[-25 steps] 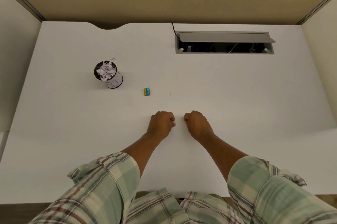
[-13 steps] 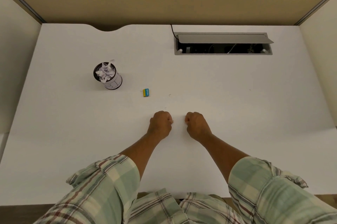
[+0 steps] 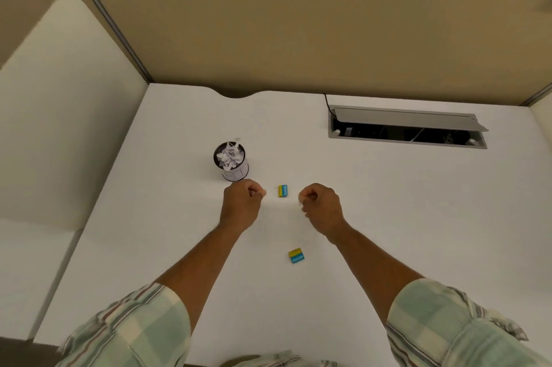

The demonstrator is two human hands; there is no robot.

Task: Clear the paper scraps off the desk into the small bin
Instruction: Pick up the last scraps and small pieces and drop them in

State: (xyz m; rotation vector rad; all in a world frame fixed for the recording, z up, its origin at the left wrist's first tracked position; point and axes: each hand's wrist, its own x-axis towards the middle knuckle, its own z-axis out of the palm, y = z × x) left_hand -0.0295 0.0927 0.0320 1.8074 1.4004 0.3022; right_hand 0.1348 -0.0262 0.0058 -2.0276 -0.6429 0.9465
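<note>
The small bin (image 3: 236,172), a dark-rimmed cylinder with a white wall, stands upright on the white bench (image 3: 388,202), left of the middle. Crumpled white paper scraps (image 3: 229,155) fill it to the rim.

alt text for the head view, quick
Left hand and right hand, fingers curled, over a white desk near a small bin full of paper scraps. One yellow-and-blue block lies between the hands, another nearer the person.

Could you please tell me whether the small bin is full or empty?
Full. Crumpled white scraps fill the bin right up to its dark rim, and none of its inside wall shows above them.
</note>
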